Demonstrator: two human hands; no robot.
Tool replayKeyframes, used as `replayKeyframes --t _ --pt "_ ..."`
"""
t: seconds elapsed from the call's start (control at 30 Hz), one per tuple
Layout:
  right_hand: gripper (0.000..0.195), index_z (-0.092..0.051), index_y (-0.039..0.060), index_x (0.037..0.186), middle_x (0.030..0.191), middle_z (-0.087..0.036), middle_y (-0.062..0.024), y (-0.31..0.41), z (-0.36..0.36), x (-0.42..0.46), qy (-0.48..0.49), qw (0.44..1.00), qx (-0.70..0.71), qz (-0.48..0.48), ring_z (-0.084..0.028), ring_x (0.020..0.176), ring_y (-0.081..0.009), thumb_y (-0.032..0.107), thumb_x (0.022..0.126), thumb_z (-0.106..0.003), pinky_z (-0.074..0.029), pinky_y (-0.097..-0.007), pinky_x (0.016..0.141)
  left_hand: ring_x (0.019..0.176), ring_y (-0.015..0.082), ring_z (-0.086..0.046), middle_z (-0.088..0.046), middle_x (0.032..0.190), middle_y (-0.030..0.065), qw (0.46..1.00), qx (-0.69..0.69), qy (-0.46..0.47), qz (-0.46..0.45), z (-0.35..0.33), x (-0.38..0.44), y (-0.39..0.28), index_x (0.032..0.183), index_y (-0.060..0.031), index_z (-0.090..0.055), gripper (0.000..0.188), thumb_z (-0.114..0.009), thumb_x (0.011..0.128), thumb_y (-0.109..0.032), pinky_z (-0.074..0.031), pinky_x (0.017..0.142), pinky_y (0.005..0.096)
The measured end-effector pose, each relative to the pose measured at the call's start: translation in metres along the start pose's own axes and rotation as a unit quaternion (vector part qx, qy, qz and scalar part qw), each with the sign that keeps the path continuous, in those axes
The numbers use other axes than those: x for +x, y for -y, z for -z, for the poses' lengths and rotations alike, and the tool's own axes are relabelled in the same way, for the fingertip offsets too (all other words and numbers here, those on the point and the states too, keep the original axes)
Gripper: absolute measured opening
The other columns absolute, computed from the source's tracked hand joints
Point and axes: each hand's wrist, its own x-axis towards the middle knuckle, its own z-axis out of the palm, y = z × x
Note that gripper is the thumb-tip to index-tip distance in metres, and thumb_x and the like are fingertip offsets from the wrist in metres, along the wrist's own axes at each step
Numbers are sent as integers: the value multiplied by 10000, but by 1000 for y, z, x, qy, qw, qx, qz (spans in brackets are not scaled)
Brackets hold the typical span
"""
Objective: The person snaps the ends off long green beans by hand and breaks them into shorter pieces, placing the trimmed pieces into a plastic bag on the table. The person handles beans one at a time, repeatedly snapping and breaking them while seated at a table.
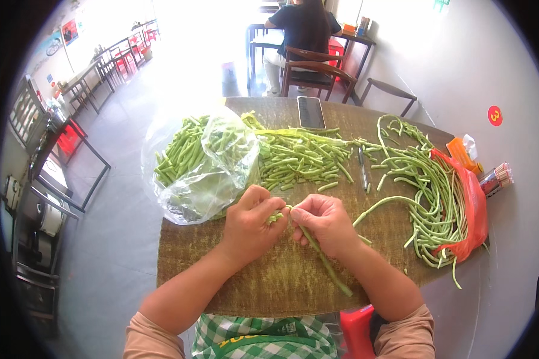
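Between both hands, over the near part of the wooden table (260, 287), is a long green bean (327, 264). My right hand (325, 222) pinches it near its upper end, and its free length slants down to the right. Close beside, my left hand (254, 220) has its fingers curled around several short bean pieces (275, 218) and meets the bean's tip. Beyond the left hand, a clear plastic bag (193, 202) holds cut bean pieces (186, 152). A loose pile of cut pieces (301, 157) lies to its right. Whole long beans (426, 197) spill from a red plastic bag (474, 206).
A pen (363, 168) and a smartphone (311, 112) lie on the table. At the right edge are an orange tissue box (460, 152) and a holder of wrapped sticks (496, 179). A person (303, 27) sits beyond on a wooden chair (314, 67). A red stool (357, 332) stands below.
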Motion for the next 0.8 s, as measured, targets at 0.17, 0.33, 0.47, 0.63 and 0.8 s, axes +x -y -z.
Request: replayKeyframes --t 0.17,0.33,0.47,0.63,0.8 --pt "87 -669 20 908 812 -705 -63 -6 -6 3 -40 978 -175 103 -677 648 -132 72 956 -718 -528 -288 563 717 232 -649 -628 862 89 998 -47 -26 24 -3 -4 5 882 -49 -748 120 -812 791 -96 -528 604 343" --pt "74 -682 65 919 845 -700 -109 4 0 -4 -70 796 -453 396 -705 703 -273 32 865 -721 -550 -384 595 756 207 -636 -641 867 92 981 -148 69 103 -5 -6 13 912 -36 -757 122 -795 843 -130 -508 659 324" --pt "106 -653 63 935 815 -646 -103 9 -1 -2 -5 731 -522 440 -682 726 -334 5 855 -615 -553 -428 615 775 196 -635 -646 866 86 969 -158 131 140 -2 -11 21 924 -25 -754 139 -775 869 -151 -503 671 322" --pt "77 -685 51 955 829 -689 -119 2 -2 0 -31 818 -429 382 -697 725 -282 23 883 -688 -555 -371 612 791 162 -619 -644 853 76 974 -158 115 117 1 -7 17 930 -4 -746 129 -768 881 -122 -488 686 307" --pt "54 -699 21 968 791 -708 -57 -17 -3 3 -44 961 -212 169 -660 673 -109 67 946 -718 -520 -270 599 756 163 -618 -639 831 76 976 -166 82 113 -3 -7 12 910 -7 -749 99 -750 856 -90 -484 655 302"
